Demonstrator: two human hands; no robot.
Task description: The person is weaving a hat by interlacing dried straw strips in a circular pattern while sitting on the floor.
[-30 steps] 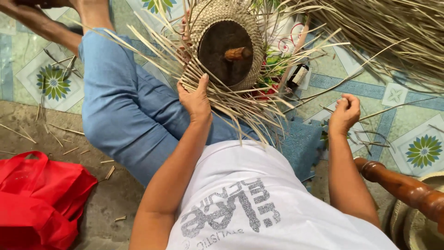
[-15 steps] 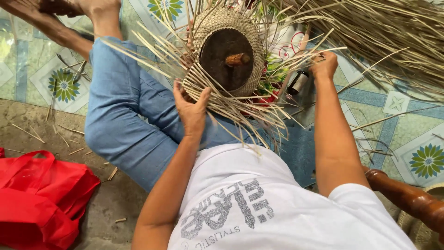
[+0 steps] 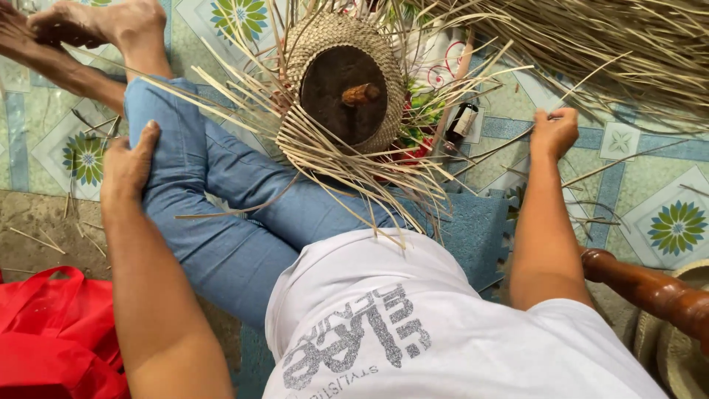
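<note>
- Head view, work piece: a half-woven straw basket [image 3: 343, 89] sits upside down over a dark round wooden mould with a short peg at its centre, resting against the person's lap; loose straw strips [image 3: 354, 166] fan out from its rim over the blue trouser legs [image 3: 221, 222].
- Head view, left hand [image 3: 129, 162]: lies flat, fingers released, on the raised knee, apart from the basket and grasping nothing.
- Head view, right hand [image 3: 554, 131]: clenched around thin straw strands drawn from the pile, well to the right of the basket and low over the floor.
- Head view, surface: a floor covering [image 3: 665, 185] printed with pale green and blue tile squares and flower rosettes; at lower left it gives way to bare, dusty ground scattered with straw scraps.
- Head view, surroundings: a large heap of dry straw [image 3: 591, 44] fills the upper right; a small dark bottle [image 3: 463, 120] lies just right of the basket; a red bag [image 3: 52, 332] sits at lower left; a turned wooden post [image 3: 650, 292] crosses the lower right corner; bare feet [image 3: 96, 22] rest at upper left.
</note>
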